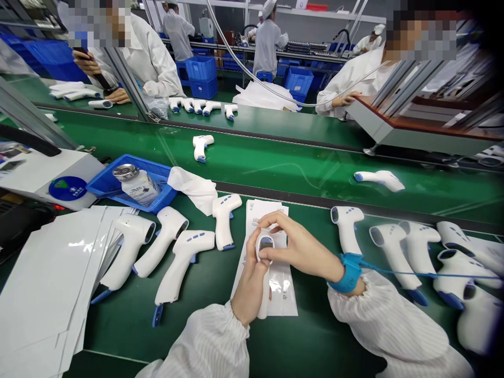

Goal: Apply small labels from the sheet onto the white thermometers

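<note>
My left hand (249, 286) is wrapped round the handle of a white infrared thermometer (264, 242), whose small display end faces me. My right hand (305, 247), with a blue wrist strap (348, 274) on its wrist, grips the head of the same thermometer. Its thumb lies by the display and its fingers reach over the top. Beneath my hands lie a printed sheet (255, 210) and a clear plastic bag (285, 294). Another white thermometer (224, 220) lies just left of my hands, and one more (348, 228) lies beyond my right hand.
At left are a stack of white sheets (51, 278) and a blue tray (132, 160) with a bottle (137, 184). Several thermometers lie on both sides. Past the table edge runs a green conveyor (275, 157) carrying two thermometers. Co-workers in white sit opposite.
</note>
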`<state>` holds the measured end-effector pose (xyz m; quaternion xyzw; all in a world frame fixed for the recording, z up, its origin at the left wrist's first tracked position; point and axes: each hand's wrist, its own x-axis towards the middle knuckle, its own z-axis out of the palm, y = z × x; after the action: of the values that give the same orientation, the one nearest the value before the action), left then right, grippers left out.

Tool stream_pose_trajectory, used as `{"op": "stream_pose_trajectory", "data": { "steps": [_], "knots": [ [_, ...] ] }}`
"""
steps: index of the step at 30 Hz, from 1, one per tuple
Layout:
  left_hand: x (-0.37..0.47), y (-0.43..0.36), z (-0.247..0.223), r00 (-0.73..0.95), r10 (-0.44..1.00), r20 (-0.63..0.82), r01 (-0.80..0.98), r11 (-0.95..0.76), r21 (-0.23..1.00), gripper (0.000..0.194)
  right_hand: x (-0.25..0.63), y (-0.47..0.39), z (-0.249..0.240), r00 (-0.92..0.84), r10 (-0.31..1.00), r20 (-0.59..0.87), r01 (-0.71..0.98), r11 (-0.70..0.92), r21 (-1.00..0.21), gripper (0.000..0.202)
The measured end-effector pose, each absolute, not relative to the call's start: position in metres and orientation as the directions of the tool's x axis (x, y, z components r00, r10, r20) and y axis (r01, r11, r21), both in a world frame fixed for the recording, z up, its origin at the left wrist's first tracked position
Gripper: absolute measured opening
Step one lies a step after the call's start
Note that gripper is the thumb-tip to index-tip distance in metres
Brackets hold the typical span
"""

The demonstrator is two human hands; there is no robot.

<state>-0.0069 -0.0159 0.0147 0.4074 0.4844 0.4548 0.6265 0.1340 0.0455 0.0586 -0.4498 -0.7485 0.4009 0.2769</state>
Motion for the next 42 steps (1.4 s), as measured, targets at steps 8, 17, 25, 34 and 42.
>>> {"op": "stream_pose_trajectory", "data": {
  "steps": [8,17,25,34,42],
  "knots": [
    [-0.004,-0.016,0.009,0.146,0.942,-0.302,-0.208,0.328,0.922,0.055,0.128,0.03,0.029,-0.249,0.941,0.228,0.43,0.318,-0.845,0.012],
    [-0.006,-0.018,0.026,0.077,0.942,-0.327,-0.405,0.329,0.853,0.061,0.132,0.016,0.035,-0.031,0.996,-0.078,0.224,-0.069,-0.972,0.025],
    [-0.01,-0.008,0.056,0.066,0.954,-0.294,-0.443,0.292,0.848,0.048,0.112,-0.028,0.054,-0.362,0.874,-0.326,0.488,-0.12,-0.865,0.053],
    [-0.043,0.009,0.036,0.165,0.977,-0.133,0.213,0.096,0.972,0.054,0.134,0.028,0.042,-0.206,0.953,-0.223,0.741,0.003,-0.671,0.035],
    [-0.053,-0.009,-0.008,0.727,0.686,0.024,0.562,-0.615,0.553,0.062,0.211,0.21,0.049,0.331,0.943,-0.039,0.875,-0.322,-0.362,0.043]
  ]
}}
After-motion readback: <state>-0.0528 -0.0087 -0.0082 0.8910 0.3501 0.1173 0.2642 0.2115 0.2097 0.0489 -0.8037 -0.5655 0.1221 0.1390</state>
